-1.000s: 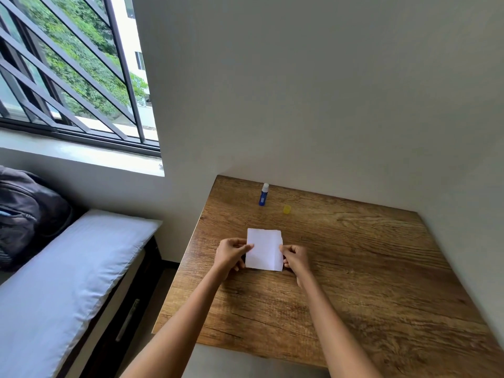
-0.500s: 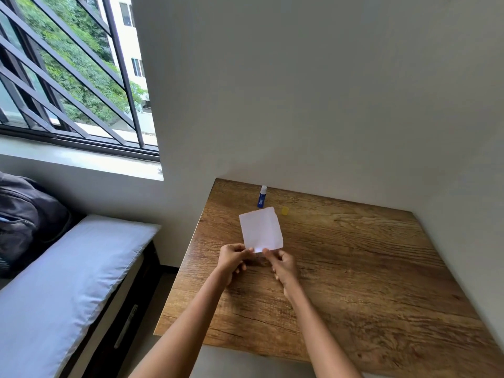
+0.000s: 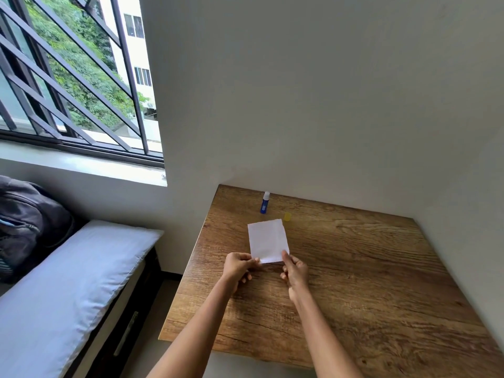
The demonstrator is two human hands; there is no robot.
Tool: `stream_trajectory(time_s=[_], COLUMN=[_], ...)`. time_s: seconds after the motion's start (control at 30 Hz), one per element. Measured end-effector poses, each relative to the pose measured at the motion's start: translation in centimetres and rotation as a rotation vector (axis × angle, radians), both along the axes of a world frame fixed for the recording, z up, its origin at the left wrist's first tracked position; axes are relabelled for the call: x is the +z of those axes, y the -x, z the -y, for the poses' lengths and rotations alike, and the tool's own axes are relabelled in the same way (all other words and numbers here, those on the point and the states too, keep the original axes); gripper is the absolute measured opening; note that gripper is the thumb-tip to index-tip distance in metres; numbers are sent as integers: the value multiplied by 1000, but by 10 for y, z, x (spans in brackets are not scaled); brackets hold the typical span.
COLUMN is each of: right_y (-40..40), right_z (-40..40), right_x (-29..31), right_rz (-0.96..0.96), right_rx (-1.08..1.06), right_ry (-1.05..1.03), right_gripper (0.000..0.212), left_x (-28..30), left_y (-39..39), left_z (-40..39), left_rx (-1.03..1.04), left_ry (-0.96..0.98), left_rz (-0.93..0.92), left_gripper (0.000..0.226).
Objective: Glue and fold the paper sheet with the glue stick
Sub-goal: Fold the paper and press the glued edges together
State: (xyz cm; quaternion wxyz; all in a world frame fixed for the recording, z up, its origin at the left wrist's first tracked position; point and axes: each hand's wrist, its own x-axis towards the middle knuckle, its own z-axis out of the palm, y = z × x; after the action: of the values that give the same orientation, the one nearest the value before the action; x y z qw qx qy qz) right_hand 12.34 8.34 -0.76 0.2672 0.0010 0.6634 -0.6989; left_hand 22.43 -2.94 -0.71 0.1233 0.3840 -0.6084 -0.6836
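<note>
A small white paper sheet (image 3: pixel 268 240) is held over the wooden table (image 3: pixel 368 282), its far edge tilted toward the wall. My left hand (image 3: pixel 237 268) pinches its near left corner and my right hand (image 3: pixel 295 270) pinches its near right corner. A blue glue stick (image 3: pixel 264 203) with a white top stands upright near the table's back edge, beyond the sheet. A small yellow cap (image 3: pixel 287 216) lies on the table just right of the glue stick.
The table fits into a corner, with walls behind and to the right. Left of it lies a bed with a pale blue pillow (image 3: pixel 68 282) and a dark backpack (image 3: pixel 27 227). A barred window (image 3: pixel 68 77) is above the bed.
Both hands slid from the sheet's sides to its near corners and raised the sheet off the table, so it now stands tilted away from me.
</note>
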Motion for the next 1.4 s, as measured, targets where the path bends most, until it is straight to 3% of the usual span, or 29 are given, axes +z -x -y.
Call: stream_trajectory(time_s=[0.33, 0.6, 0.77, 1.03, 1.2, 1.33, 1.4], right_y=[1, 10, 22, 59, 65, 68, 67], right_z=[-4, -13, -17, 2, 10, 13, 15], right_x=[0, 1, 15, 30, 28, 23, 24], right_rz=[-18, -1, -87, -189, -218, -209, -217], right_rx=[-20, 124, 387, 415, 491, 529, 492], right_ry=[-54, -75, -213, -325, -318, -336, -348], right_gripper=[11, 28, 30, 19, 34, 34, 46], left_x=[-1, -6, -5, -11, -10, -9, -7], left_y=[5, 13, 13, 13, 18, 19, 19], left_z=[6, 6, 13, 13, 13, 14, 14], left_rx=[-74, 84, -48, -170, -142, -136, -139], left_ry=[85, 99, 114, 208, 205, 198, 191], left_rz=[67, 53, 119, 163, 201, 204, 204], left_gripper=[21, 16, 13, 23, 21, 28, 28])
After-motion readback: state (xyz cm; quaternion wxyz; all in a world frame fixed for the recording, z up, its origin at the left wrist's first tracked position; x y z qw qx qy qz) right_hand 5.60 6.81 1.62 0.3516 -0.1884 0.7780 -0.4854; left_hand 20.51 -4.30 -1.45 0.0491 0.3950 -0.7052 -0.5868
